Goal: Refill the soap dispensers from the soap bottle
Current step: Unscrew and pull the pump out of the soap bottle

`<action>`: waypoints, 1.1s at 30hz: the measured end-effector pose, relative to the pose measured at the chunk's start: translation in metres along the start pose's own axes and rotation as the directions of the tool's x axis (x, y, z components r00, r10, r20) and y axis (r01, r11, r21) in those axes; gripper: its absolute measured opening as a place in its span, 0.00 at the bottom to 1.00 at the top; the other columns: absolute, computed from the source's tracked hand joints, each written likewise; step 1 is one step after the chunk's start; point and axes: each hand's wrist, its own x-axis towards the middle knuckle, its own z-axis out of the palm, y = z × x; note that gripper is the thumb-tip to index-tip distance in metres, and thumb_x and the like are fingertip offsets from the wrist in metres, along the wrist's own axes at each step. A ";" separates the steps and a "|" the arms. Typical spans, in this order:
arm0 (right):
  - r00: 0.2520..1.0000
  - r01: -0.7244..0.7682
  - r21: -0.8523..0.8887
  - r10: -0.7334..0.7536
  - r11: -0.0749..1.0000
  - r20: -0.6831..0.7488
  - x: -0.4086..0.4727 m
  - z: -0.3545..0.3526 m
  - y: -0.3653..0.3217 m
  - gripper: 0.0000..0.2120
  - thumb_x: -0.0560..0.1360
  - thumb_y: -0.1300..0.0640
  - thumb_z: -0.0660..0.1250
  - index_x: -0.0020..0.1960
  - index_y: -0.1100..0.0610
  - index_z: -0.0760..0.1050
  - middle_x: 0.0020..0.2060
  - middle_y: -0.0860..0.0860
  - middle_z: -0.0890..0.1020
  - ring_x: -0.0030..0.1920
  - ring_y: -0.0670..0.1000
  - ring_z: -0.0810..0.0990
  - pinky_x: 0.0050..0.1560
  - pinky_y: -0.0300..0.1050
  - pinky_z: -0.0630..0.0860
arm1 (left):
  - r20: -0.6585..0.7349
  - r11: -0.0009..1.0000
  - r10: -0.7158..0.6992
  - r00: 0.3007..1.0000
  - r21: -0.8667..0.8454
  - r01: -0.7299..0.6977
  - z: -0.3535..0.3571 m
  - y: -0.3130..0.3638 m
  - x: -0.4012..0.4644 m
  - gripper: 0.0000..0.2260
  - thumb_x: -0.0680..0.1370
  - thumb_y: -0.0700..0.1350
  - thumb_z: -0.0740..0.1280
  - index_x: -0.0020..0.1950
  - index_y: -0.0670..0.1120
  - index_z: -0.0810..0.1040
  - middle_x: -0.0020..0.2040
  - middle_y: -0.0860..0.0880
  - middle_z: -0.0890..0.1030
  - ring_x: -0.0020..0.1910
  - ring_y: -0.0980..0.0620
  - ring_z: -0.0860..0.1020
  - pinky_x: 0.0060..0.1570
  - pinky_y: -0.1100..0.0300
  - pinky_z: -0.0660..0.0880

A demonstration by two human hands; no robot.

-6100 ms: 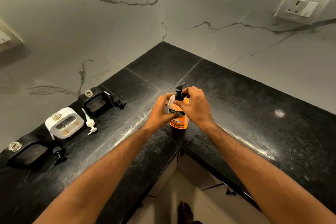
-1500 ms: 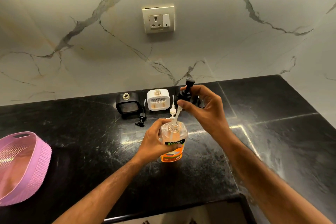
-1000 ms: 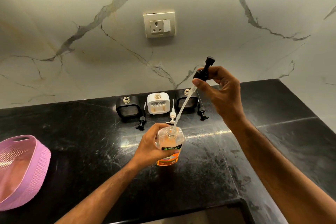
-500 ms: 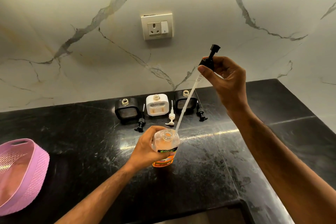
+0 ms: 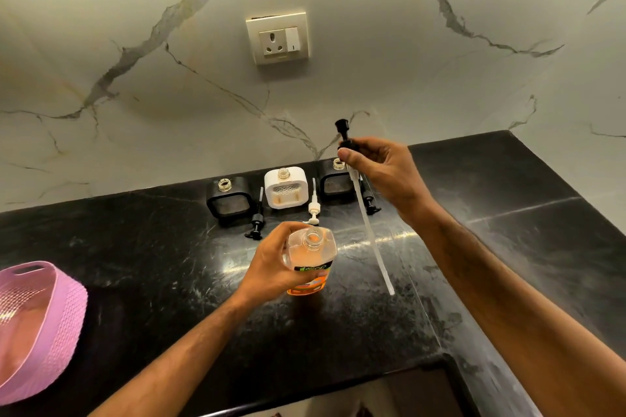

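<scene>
My left hand (image 5: pixel 271 264) grips the clear soap bottle (image 5: pixel 313 261) of orange soap, upright on the black counter with its neck open. My right hand (image 5: pixel 382 173) holds the bottle's black pump head (image 5: pixel 343 134); its long clear tube (image 5: pixel 371 234) hangs free to the right of the bottle. Three square dispensers stand uncapped by the wall: a black one (image 5: pixel 230 198), a white one (image 5: pixel 285 188) and another black one (image 5: pixel 335 179), partly hidden by my right hand. Their pumps lie in front: black (image 5: pixel 256 218), white (image 5: pixel 314 205), black (image 5: pixel 371 203).
A pink perforated basket (image 5: pixel 37 328) sits at the left edge of the black stone counter (image 5: pixel 152 264). A wall socket (image 5: pixel 277 39) is set in the marble backsplash. The counter's front edge runs along the bottom, with a corner at lower right.
My right hand has drawn the pump fully out of the bottle and swung its tube to the right; earlier the tube tip was still inside the neck. The bottle stays in my left hand.
</scene>
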 end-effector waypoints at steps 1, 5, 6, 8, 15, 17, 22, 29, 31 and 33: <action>1.000 -0.017 -0.011 0.016 1.000 -0.015 -0.004 -0.005 0.005 0.16 0.77 0.57 0.72 0.62 0.60 0.80 0.53 0.53 0.86 0.53 0.49 0.85 0.57 0.44 0.81 | 0.015 1.000 0.007 1.000 0.001 -0.007 0.004 0.003 0.003 0.34 0.63 0.58 0.80 0.65 0.52 0.73 0.60 0.63 0.79 0.62 0.60 0.78 0.58 0.68 0.75; 0.992 -0.098 -0.048 0.094 0.994 -0.085 -0.020 -0.029 0.031 0.13 0.76 0.53 0.75 0.58 0.56 0.83 0.49 0.52 0.87 0.52 0.53 0.86 0.56 0.49 0.82 | 0.079 0.999 0.038 0.996 0.011 -0.038 0.023 0.011 0.017 0.33 0.64 0.56 0.81 0.65 0.53 0.73 0.59 0.64 0.79 0.61 0.61 0.78 0.57 0.70 0.74; 0.987 -0.124 -0.056 0.118 0.991 -0.107 -0.027 -0.038 0.038 0.12 0.76 0.53 0.75 0.57 0.55 0.84 0.48 0.52 0.87 0.52 0.53 0.86 0.56 0.48 0.82 | 0.099 0.999 0.047 0.994 0.007 -0.048 0.033 0.014 0.022 0.33 0.64 0.54 0.82 0.65 0.52 0.73 0.59 0.64 0.79 0.61 0.61 0.78 0.57 0.70 0.74; 0.975 -0.176 -0.069 0.165 0.982 -0.146 -0.038 -0.053 0.051 0.10 0.75 0.53 0.75 0.55 0.54 0.84 0.47 0.51 0.87 0.50 0.50 0.86 0.54 0.44 0.82 | 0.120 0.998 0.066 0.991 0.004 -0.067 0.048 0.020 0.030 0.33 0.64 0.51 0.83 0.66 0.50 0.74 0.59 0.61 0.80 0.60 0.60 0.78 0.57 0.70 0.74; 0.902 -0.385 -0.179 0.327 0.906 -0.283 -0.081 -0.112 0.098 0.10 0.74 0.49 0.76 0.53 0.50 0.84 0.45 0.50 0.86 0.47 0.49 0.84 0.50 0.44 0.80 | 0.148 0.991 0.120 0.982 -0.069 -0.111 0.122 0.042 0.051 0.32 0.63 0.52 0.84 0.63 0.51 0.74 0.57 0.57 0.80 0.59 0.55 0.80 0.55 0.56 0.80; 0.881 -0.431 -0.194 0.363 0.881 -0.304 -0.091 -0.126 0.111 0.09 0.74 0.49 0.76 0.53 0.50 0.83 0.44 0.50 0.86 0.48 0.50 0.85 0.51 0.45 0.80 | 0.130 0.990 0.122 0.984 -0.085 -0.112 0.143 0.046 0.053 0.33 0.62 0.53 0.84 0.61 0.50 0.74 0.56 0.57 0.81 0.57 0.54 0.80 0.53 0.53 0.80; 0.853 -0.506 -0.277 0.426 0.817 -0.303 -0.110 -0.150 0.141 0.11 0.74 0.51 0.76 0.54 0.55 0.85 0.42 0.48 0.86 0.42 0.44 0.82 0.45 0.39 0.74 | 0.116 0.992 0.092 0.989 -0.102 -0.080 0.182 0.049 0.053 0.34 0.61 0.57 0.83 0.62 0.51 0.73 0.56 0.55 0.80 0.56 0.54 0.80 0.53 0.49 0.81; 0.776 -0.630 -0.392 0.526 0.671 -0.347 -0.117 -0.158 0.190 0.16 0.70 0.49 0.79 0.53 0.55 0.79 0.39 0.42 0.77 0.39 0.40 0.74 0.36 0.36 0.67 | 0.107 0.996 0.072 0.992 -0.066 -0.065 0.205 0.047 0.054 0.35 0.61 0.58 0.82 0.63 0.50 0.73 0.56 0.56 0.79 0.57 0.54 0.80 0.53 0.50 0.81; 0.768 -0.640 -0.404 0.530 0.654 -0.359 -0.119 -0.158 0.202 0.18 0.70 0.48 0.79 0.52 0.55 0.78 0.39 0.44 0.77 0.39 0.42 0.74 0.37 0.37 0.69 | 0.105 0.997 0.067 0.992 -0.050 -0.062 0.209 0.045 0.053 0.35 0.62 0.59 0.81 0.63 0.52 0.72 0.57 0.57 0.79 0.57 0.55 0.80 0.53 0.50 0.81; 0.758 -0.652 -0.420 0.538 0.631 -0.368 -0.120 -0.158 0.214 0.18 0.69 0.46 0.79 0.50 0.52 0.76 0.40 0.45 0.78 0.43 0.47 0.77 0.46 0.44 0.76 | 0.103 0.998 0.054 0.993 -0.038 -0.051 0.212 0.043 0.053 0.34 0.62 0.59 0.81 0.63 0.54 0.71 0.57 0.56 0.78 0.58 0.54 0.79 0.54 0.49 0.80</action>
